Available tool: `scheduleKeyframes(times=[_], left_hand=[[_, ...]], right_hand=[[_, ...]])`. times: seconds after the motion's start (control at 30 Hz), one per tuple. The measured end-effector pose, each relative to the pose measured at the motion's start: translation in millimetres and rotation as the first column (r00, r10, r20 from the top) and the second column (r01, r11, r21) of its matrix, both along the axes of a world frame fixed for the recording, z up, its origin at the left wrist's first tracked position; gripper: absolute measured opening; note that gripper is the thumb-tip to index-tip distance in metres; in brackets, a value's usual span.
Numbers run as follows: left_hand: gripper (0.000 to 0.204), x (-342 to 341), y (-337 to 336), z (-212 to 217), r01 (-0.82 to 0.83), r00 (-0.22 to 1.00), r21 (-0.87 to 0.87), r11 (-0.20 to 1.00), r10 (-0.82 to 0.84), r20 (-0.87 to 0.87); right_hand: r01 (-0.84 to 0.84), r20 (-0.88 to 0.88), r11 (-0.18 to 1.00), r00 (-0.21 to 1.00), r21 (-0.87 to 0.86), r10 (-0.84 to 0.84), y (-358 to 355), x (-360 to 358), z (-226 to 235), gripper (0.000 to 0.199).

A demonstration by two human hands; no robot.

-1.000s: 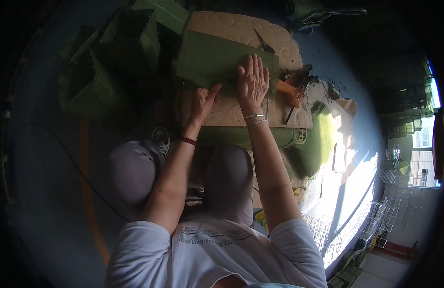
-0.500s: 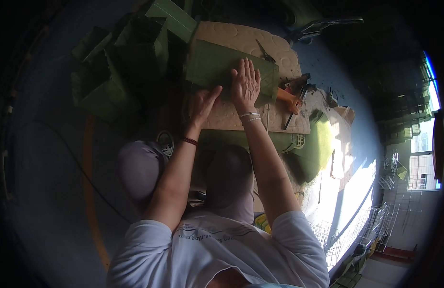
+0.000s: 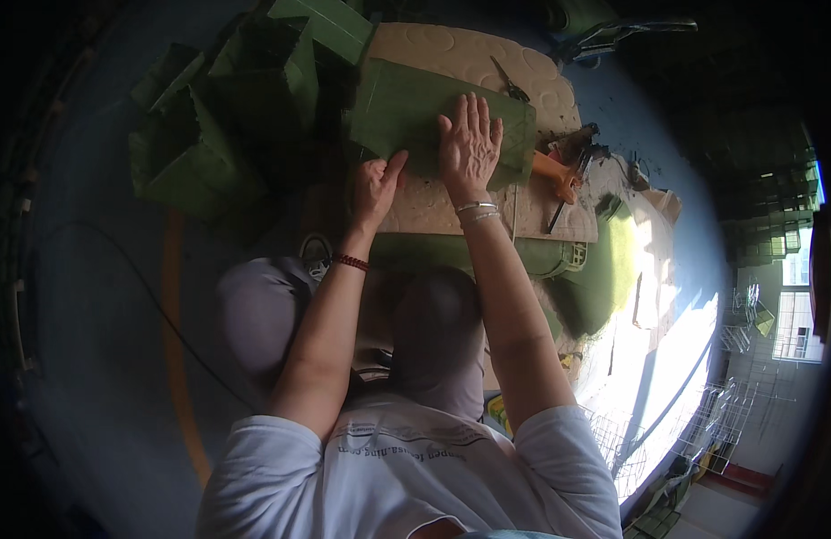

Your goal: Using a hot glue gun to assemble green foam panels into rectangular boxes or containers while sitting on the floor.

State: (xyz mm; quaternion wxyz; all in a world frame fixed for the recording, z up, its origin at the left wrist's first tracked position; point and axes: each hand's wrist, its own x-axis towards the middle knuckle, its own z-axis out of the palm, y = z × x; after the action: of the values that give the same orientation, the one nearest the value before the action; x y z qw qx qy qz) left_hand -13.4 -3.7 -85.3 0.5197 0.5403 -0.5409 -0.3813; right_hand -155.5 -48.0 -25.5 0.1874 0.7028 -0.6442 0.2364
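A green box-like piece [image 3: 406,103] lies on its side on a tan, ring-embossed mat [image 3: 415,40]. Flat on its upper face rests my right hand [image 3: 470,148], fingers stretched toward the far side. At the near left edge, my left hand [image 3: 377,184] is closed with its fingers curled and thumb up along the rim; its fingertips are partly hidden. Just right of the piece lies an orange-handled tool [image 3: 556,175]. Dark scissors or pliers [image 3: 512,83] lie on the mat beyond my right hand.
Several open-topped green boxes [image 3: 186,162] stand at the left. A green padded piece [image 3: 604,260] lies at the right in sunlight. Wire racks [image 3: 712,422] stand at the lower right. A dark cable [image 3: 164,314] runs across the blue floor at the left.
My left hand's fingers have curled in more at the box's near edge. My right hand stays flat on top. The view has shifted slightly.
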Motion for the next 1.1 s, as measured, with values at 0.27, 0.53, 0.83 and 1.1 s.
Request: scheduleKeyframes(times=[0.27, 0.53, 0.83, 1.1], left_hand=[[0.062, -4, 0, 0, 0.002, 0.997, 0.033, 0.999, 0.000, -0.080], [0.060, -4, -2, -4, 0.036, 0.982, 0.100, 0.994, -0.016, -0.189], [0.059, 33, -1, 42, -0.021, 0.961, 0.097, 0.995, 0.047, -0.272], [0.049, 54, -2, 47, -0.047, 0.998, -0.013, 0.999, 0.047, 0.036]], right_hand=[[-0.058, -0.014, 0.998, 0.998, 0.024, 0.058, 2, -5, -1, 0.055], [-0.046, -0.038, 0.999, 0.998, 0.004, 0.046, 1, 5, 4, 0.053], [-0.084, 0.015, 0.996, 0.996, 0.009, 0.083, 0, 23, 0, 0.053], [-0.087, 0.035, 0.996, 0.996, -0.004, 0.087, -1, 27, 0, 0.052]])
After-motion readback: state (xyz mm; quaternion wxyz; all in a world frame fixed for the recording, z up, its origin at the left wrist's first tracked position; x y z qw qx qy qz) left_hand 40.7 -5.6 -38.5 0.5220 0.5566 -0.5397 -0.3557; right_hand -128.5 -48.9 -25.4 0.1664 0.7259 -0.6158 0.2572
